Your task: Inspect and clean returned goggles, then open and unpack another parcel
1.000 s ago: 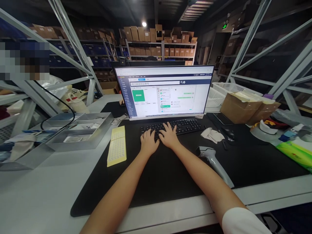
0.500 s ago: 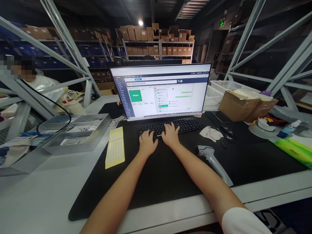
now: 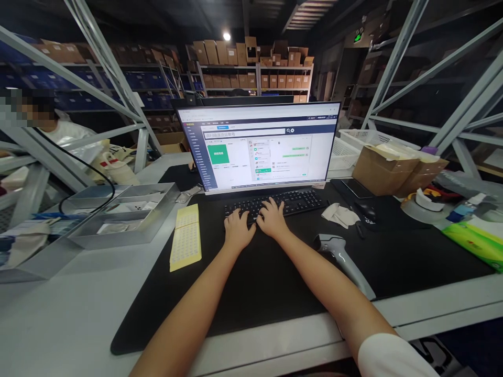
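Observation:
A black keyboard (image 3: pixel 301 203) lies on a dark desk mat below a lit monitor (image 3: pixel 259 146). My left hand (image 3: pixel 239 230) rests over its left end, fingers spread and curved onto the keys. Beside it, my right hand (image 3: pixel 273 219) reaches over the middle keys, also with fingers apart. Neither hand holds anything. Left of my hands is a yellow pad of label sheets (image 3: pixel 186 238). A grey barcode scanner (image 3: pixel 346 262) lies to the right of my right forearm, near a crumpled white cloth or paper (image 3: pixel 340 215).
Grey divided bins (image 3: pixel 129 230) stand at the left. To the right are a black mouse (image 3: pixel 365 210), a cardboard box (image 3: pixel 381 170), a tape roll (image 3: pixel 424 207), a spray bottle (image 3: pixel 467 207) and a green packet (image 3: pixel 473 243). Another person (image 3: pixel 66 131) is at far left.
My right hand has shifted slightly left along the keyboard, and its fingers have changed position. My left hand stays almost where it was.

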Demonstrator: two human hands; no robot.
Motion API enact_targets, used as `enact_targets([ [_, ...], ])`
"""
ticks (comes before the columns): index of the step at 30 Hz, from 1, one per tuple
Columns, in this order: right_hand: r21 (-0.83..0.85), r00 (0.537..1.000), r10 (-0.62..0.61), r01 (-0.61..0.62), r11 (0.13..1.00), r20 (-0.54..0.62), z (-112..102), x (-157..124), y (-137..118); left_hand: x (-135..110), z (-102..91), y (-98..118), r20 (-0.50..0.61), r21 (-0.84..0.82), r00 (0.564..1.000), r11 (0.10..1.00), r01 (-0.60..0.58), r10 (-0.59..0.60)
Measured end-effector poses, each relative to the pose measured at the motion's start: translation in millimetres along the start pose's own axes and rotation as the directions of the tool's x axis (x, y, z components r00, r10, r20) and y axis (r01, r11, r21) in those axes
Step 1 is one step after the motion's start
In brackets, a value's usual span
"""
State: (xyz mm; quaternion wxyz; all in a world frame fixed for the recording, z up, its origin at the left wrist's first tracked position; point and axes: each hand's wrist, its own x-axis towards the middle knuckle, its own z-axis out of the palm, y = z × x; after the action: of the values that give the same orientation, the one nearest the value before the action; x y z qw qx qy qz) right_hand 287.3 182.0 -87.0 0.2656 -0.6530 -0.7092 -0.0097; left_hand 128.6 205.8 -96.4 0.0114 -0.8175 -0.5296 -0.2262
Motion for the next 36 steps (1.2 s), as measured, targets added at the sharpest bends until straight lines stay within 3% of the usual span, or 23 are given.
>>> enact_targets([
  [8, -0.013, 0.991, -0.070, 0.072, 0.997, 0.111, -1, 3, -4, -1, 0.9, 0, -0.001, -0.005, 1.000, 1.000, 0.017, -0.017],
  [14, 0.046, 0.995, -0.051, 0.047, 0.998, 0.080, -5, 2, -6, 4, 3.2, -5, 0.031, -0.046, 0.999, 0.999, -0.003, 0.004],
  [22, -0.019, 0.990, 0.137, -0.137, 0.990, -0.017, 2, 1, -1, 7, 0.3, -6, 0.010, -0.055, 0.997, 0.996, 0.075, -0.075],
  [28, -0.045, 0.931, 0.353, -0.358, 0.933, -0.097, 2, 3, 3, 9, -0.1, -5, 0.002, -0.052, 0.996, 0.994, 0.093, -0.093],
  [36, -0.023, 0.877, 0.463, -0.469, 0.883, -0.126, 1, 7, 9, 6, 1.4, -6, 0.015, -0.062, 0.998, 0.996, 0.062, -0.062],
])
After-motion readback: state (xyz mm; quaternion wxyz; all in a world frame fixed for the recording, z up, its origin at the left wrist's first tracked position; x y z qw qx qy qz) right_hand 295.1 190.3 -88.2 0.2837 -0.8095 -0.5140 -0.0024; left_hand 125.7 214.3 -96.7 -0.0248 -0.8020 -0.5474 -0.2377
